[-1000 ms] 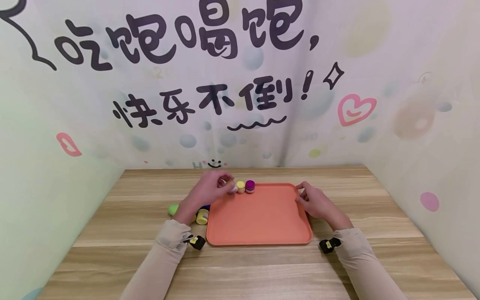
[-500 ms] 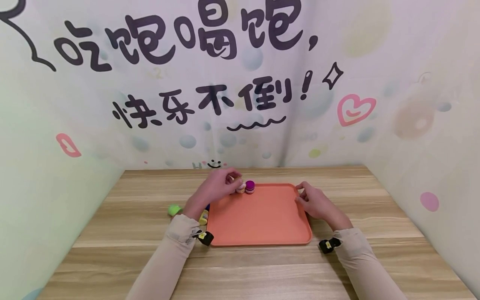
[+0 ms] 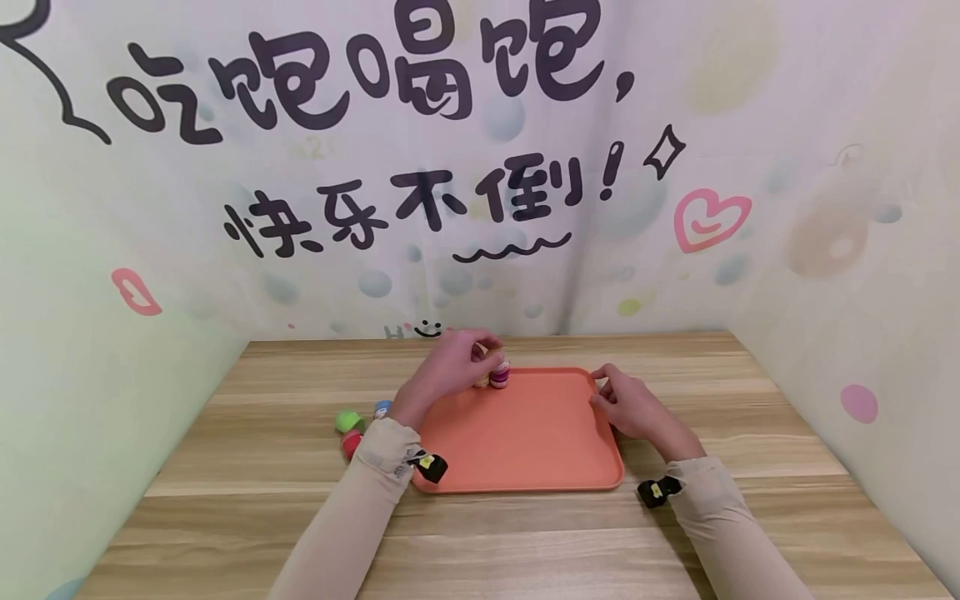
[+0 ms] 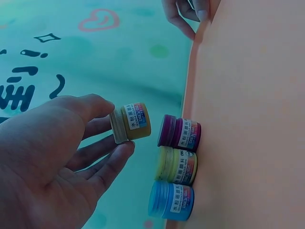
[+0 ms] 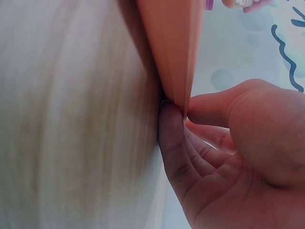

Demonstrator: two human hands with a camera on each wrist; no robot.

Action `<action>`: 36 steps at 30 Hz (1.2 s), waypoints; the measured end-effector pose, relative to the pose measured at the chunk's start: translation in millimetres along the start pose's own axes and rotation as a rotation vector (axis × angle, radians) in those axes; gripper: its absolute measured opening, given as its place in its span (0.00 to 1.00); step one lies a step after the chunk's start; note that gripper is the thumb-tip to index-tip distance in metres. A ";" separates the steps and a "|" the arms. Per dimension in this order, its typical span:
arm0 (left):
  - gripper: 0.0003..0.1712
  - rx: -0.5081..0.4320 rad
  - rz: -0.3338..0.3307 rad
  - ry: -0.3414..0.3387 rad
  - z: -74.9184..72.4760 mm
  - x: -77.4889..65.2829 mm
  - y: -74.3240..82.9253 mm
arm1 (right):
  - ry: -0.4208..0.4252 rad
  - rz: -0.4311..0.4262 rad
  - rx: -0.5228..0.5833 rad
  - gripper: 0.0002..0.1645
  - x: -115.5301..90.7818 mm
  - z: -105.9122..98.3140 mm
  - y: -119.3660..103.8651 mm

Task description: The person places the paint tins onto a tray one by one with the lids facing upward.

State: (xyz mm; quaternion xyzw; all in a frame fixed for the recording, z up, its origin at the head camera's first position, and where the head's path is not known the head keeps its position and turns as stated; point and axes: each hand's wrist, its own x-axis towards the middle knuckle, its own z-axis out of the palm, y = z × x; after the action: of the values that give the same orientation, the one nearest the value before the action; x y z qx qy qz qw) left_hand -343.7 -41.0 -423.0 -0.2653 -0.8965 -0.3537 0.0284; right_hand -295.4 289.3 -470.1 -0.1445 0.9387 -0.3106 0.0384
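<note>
My left hand [image 3: 453,367] is above the back rim of an orange tray [image 3: 525,442]. Its thumb and fingers hold a small ochre paint jar [image 4: 137,120] by the pale lid. In the left wrist view three more paint jars stand in a row at the tray's edge: a purple jar [image 4: 183,132], a yellow jar [image 4: 178,166] and a blue jar [image 4: 174,200]. The held jar is nearest the purple one. At the tray's right side, my right hand [image 3: 633,404] pinches the rim [image 5: 183,62] between thumb and fingers.
Left of the tray, on the wooden table [image 3: 225,467], lie a green jar [image 3: 347,421], a red jar [image 3: 352,443] and a blue-topped jar [image 3: 382,409], partly behind the left forearm. A printed wall cloth [image 3: 337,283] rises behind the table.
My left hand has moved right along the tray's back rim, to the purple jar. The red and blue-topped jars at the left have come into sight. My right hand keeps its place.
</note>
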 end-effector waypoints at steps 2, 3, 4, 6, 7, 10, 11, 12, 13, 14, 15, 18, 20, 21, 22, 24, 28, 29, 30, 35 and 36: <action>0.15 0.022 0.005 0.007 2.5 2.6 1.6 | -0.001 0.001 0.002 0.24 -0.3 -0.1 -0.4; 0.15 0.031 0.007 0.006 3.8 3.8 2.2 | -0.002 0.002 0.003 0.24 -0.4 -0.2 -0.6; 0.15 0.028 0.011 0.003 5.1 5.2 2.8 | -0.002 0.002 0.002 0.24 -0.5 -0.2 -0.7; 0.16 0.023 0.015 -0.008 7.9 7.8 3.5 | -0.001 0.001 0.002 0.24 -0.7 -0.3 -0.8; 0.16 0.013 0.015 -0.016 9.4 8.9 4.0 | 0.000 0.001 0.001 0.24 -0.8 -0.4 -0.8; 0.16 -0.005 0.025 -0.029 13.8 12.4 4.9 | 0.002 0.002 -0.001 0.24 -1.0 -0.4 -0.5; 0.16 -0.003 0.029 -0.031 15.1 13.2 5.3 | 0.003 0.002 -0.001 0.24 -1.0 -0.4 -0.3; 0.16 -0.001 0.034 -0.032 16.3 14.0 5.7 | 0.004 0.004 -0.002 0.24 -1.0 -0.4 -0.1; 0.16 0.005 0.037 -0.030 17.4 14.6 6.4 | 0.004 0.005 -0.002 0.24 -1.0 -0.4 0.1; 0.16 0.012 0.044 -0.030 18.4 15.2 6.7 | 0.005 0.007 -0.003 0.24 -0.9 -0.3 0.3; 0.16 0.017 0.049 -0.031 19.4 15.8 7.1 | 0.004 0.009 -0.001 0.24 -0.8 -0.3 0.4; 0.15 0.035 0.062 -0.036 21.9 16.9 9.1 | 0.003 0.015 0.003 0.24 -0.6 -0.2 0.5; 0.14 0.036 0.072 -0.040 23.3 17.5 10.5 | 0.001 0.016 0.005 0.24 -0.4 -0.2 0.6; 0.14 0.033 0.075 -0.042 24.0 17.8 11.4 | 0.000 0.015 0.007 0.24 -0.3 -0.2 0.6; 0.14 0.036 0.079 -0.044 24.8 18.2 12.2 | 0.000 0.015 0.006 0.24 -0.2 -0.2 0.6; 0.15 0.044 0.089 -0.046 26.7 19.5 13.1 | 0.001 0.014 0.003 0.24 -0.1 -0.1 0.6; 0.13 0.079 0.118 -0.043 31.4 23.3 12.7 | 0.001 0.014 0.000 0.24 -0.2 -0.1 0.7; 0.13 0.089 0.127 -0.043 32.3 24.0 12.8 | 0.002 0.014 0.002 0.24 -0.3 -0.2 0.7; 0.13 0.094 0.135 -0.043 33.1 24.7 13.0 | 0.003 0.015 0.003 0.24 -0.4 -0.2 0.7; 0.13 0.116 0.144 -0.059 34.9 26.6 16.3 | 0.000 0.016 0.010 0.24 -0.7 -0.7 0.4; 0.14 0.121 0.143 -0.063 35.2 26.9 16.9 | 0.001 0.016 0.009 0.24 -0.7 -0.8 0.3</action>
State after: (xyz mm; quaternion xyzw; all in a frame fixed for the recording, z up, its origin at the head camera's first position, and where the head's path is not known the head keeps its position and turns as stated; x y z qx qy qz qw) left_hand -353.6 4.4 -432.5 -0.3372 -0.8955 -0.2876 0.0413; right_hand -294.9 290.2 -469.6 -0.1365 0.9384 -0.3147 0.0414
